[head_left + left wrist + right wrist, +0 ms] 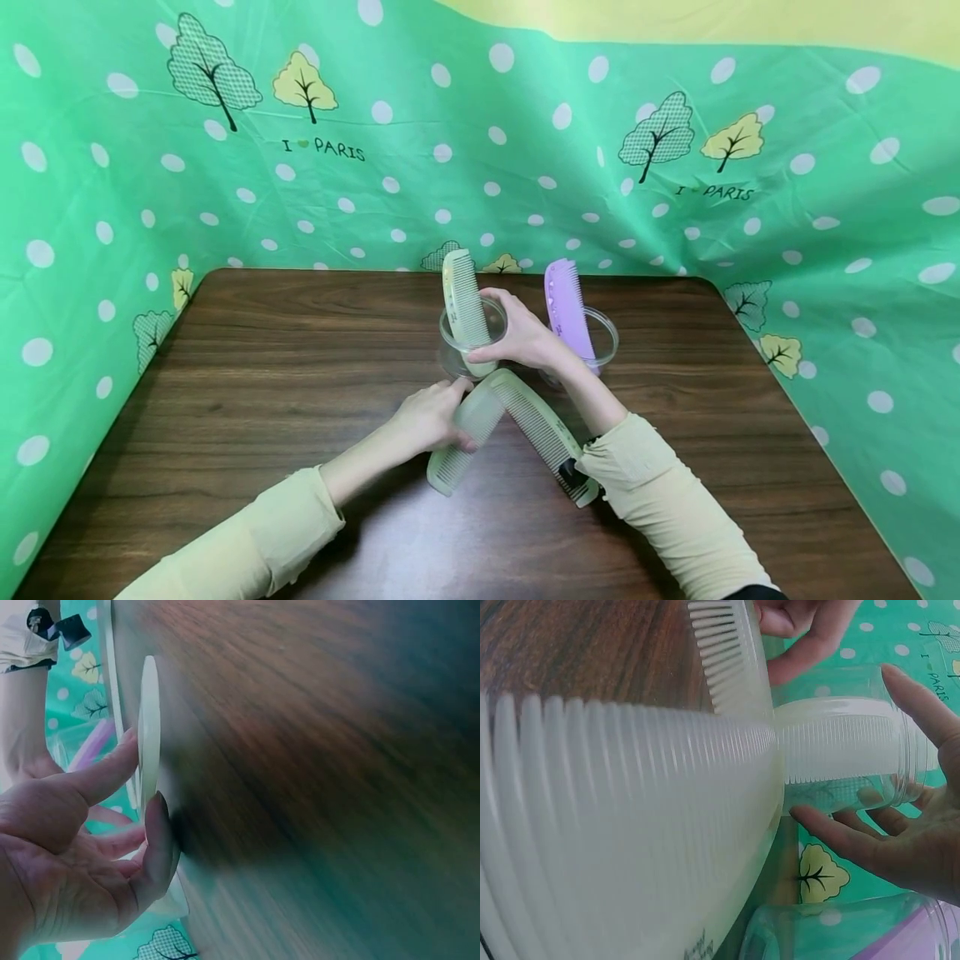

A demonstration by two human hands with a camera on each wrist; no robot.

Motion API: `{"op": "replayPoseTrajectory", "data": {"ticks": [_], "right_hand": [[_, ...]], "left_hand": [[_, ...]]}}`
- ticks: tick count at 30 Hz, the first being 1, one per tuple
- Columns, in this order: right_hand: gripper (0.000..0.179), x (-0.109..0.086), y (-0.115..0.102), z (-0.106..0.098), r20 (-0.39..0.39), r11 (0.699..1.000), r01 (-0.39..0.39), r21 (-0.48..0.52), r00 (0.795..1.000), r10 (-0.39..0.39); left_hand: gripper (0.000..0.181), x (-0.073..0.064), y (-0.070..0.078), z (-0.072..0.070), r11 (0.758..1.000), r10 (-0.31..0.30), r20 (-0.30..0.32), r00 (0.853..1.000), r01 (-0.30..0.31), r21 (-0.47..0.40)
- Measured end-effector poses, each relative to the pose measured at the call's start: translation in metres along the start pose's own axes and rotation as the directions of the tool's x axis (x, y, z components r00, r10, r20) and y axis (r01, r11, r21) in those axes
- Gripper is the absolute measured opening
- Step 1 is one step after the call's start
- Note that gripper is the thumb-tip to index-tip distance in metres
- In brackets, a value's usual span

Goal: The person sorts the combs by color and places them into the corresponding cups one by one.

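- Your right hand is gripping the clear cup, steadying the upright comb inside.
- Your left hand is pinching a flat comb on the worktop, its end touching a second comb.

Purple comb upright in, seemingly, clear cup

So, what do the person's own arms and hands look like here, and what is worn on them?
Both arms wear long pale yellow-beige sleeves with gathered cuffs that end before the wrists. The left hand and the right hand are bare: no gloves, rings or watch show. A small black device sits under the right cuff.
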State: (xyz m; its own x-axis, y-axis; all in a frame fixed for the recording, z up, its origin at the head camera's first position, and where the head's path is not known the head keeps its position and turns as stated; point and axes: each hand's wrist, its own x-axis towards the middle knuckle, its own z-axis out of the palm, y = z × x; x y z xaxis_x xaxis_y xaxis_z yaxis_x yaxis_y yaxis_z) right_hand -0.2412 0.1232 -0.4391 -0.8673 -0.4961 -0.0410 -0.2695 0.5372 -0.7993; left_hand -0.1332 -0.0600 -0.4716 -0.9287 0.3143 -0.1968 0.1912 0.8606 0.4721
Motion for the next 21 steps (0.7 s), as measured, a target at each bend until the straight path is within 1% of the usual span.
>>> {"op": "replayPoseTrajectory", "data": {"ticks": [4, 7, 9, 14, 17, 21], "right_hand": [[0.103, -0.001, 0.001, -0.003, 0.008, 1.000, -0.003, 0.005, 1.000, 0.003], [0.103, -0.001, 0.002, -0.004, 0.015, 1.000, -0.007, 0.006, 1.000, 0.007], [0.104, -0.002, 0.002, -0.005, 0.023, 1.000, -0.007, 0.014, 1.000, 0.007], [0.104, -0.002, 0.004, -0.006, 0.033, 0.999, 0.001, 0.032, 0.999, -0.002], [0.104, -0.002, 0.004, -0.007, 0.032, 1.000, 0.007, 0.025, 0.999, -0.008], [0.104, -0.001, 0.003, -0.008, 0.033, 1.000, 0.006, 0.012, 0.999, -0.006]], "left_hand": [[0.079, -0.004, -0.005, -0.003, 1.000, 0.002, 0.009, 1.000, -0.002, -0.011], [0.074, -0.008, -0.008, -0.007, 1.000, 0.011, 0.010, 1.000, -0.011, -0.016], [0.065, -0.012, -0.010, -0.010, 1.000, 0.012, 0.010, 1.000, -0.011, -0.010], [0.035, -0.021, -0.013, -0.023, 1.000, -0.009, 0.006, 1.000, 0.008, 0.023], [0.030, -0.027, -0.016, -0.032, 0.999, -0.012, 0.007, 1.000, 0.012, 0.035], [0.027, -0.034, -0.024, -0.039, 1.000, 0.012, 0.018, 1.000, -0.012, 0.023]]}}
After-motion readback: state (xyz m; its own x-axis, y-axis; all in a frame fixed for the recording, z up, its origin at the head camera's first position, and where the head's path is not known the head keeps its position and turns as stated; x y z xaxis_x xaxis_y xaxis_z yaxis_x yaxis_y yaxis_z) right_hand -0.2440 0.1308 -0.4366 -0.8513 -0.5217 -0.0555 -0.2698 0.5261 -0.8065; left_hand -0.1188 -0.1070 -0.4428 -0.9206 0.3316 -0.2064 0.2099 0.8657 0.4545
